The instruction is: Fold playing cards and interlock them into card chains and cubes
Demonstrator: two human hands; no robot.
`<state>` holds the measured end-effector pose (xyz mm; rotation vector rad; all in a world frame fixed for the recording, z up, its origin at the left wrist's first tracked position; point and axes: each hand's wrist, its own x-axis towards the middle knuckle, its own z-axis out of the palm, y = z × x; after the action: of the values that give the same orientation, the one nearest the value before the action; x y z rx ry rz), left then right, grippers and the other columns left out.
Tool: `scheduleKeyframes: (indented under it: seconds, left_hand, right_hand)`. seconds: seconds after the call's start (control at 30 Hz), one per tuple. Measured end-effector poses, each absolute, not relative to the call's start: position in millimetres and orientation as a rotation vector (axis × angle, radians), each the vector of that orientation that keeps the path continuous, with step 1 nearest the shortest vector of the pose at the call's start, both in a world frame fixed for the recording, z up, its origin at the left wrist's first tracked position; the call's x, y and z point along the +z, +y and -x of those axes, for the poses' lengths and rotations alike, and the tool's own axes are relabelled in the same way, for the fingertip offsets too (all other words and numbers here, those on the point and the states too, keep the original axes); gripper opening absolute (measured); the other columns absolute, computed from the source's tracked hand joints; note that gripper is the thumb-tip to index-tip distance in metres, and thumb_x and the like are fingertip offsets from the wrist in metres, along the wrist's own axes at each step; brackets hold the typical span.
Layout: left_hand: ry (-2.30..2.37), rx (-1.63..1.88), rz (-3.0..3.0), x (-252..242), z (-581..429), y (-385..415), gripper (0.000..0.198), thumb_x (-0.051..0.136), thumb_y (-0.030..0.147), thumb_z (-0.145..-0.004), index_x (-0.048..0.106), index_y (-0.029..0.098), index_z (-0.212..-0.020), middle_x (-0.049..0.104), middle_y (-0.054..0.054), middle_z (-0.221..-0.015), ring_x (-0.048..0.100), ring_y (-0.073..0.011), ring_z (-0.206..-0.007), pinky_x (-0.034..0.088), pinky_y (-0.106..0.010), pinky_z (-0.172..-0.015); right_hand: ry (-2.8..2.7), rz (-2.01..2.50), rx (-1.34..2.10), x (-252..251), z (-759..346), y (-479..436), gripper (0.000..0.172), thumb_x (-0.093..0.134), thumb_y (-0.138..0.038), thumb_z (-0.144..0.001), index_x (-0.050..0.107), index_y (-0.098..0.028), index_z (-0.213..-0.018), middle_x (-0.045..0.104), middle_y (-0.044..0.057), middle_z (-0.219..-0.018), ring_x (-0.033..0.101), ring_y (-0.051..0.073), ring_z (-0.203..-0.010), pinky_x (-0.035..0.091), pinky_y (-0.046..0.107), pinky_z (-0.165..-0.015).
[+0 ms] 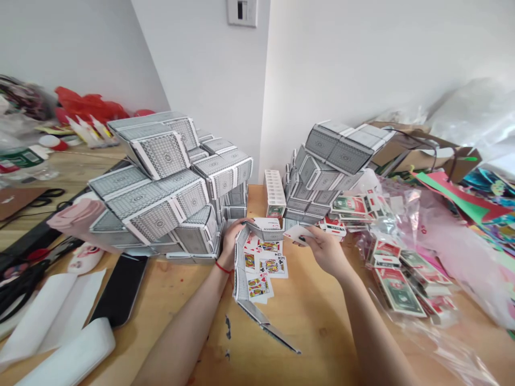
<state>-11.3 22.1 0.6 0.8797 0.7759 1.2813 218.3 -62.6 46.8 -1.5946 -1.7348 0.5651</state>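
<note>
My left hand (232,244), with a red string on its wrist, grips the far bend of a long strip of joined, folded playing cards (241,279). The strip curves toward me and its near end rests low over the table. My right hand (326,251) pinches a white-faced playing card (296,234) at the strip's right end; whether the two are joined I cannot tell. Beneath the strip lie loose face cards (272,265), face up. Large stacked blocks of grey-backed cards (161,198) stand left of my hands. A second card stack (336,155) rises at the right.
A black phone (120,287), white paper rolls (76,356) and black scissors (24,289) lie at left. Glue bottles (90,131) stand farther back. Card boxes (400,292) and clear plastic wrap (438,343) cover the right side. Behind them sits a brown paper bag (438,153).
</note>
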Motion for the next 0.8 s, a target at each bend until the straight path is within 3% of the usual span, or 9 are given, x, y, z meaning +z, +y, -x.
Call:
scheduleKeyframes:
  seconds: [0.47,0.8]
  left_hand:
    - [0.798,1.271,-0.898,3,12,21,0.020,0.055,0.024,-0.065,0.067,0.012,-0.076,0.067,-0.005,-0.074,0.059,-0.0157,-0.064,0.044,-0.025,-0.059]
    - [0.756,1.257,-0.840,7,12,19,0.019,0.057,0.024,-0.064,0.066,0.012,-0.075,0.066,-0.005,-0.075,0.059,-0.0148,-0.065,0.044,-0.024,-0.058]
  right_hand:
    - [-1.663,1.613,0.576,43,-222,-62,0.021,0.043,-0.023,-0.080,0.059,-0.021,-0.093,0.067,0.004,-0.076,0.063,0.020,-0.073,0.048,0.031,-0.069]
    - [-1.866,1.613,0.598,51,-212,-63,0.023,0.038,-0.020,-0.081,0.061,-0.019,-0.083,0.066,0.003,-0.073,0.059,0.017,-0.066,0.042,0.025,-0.061]
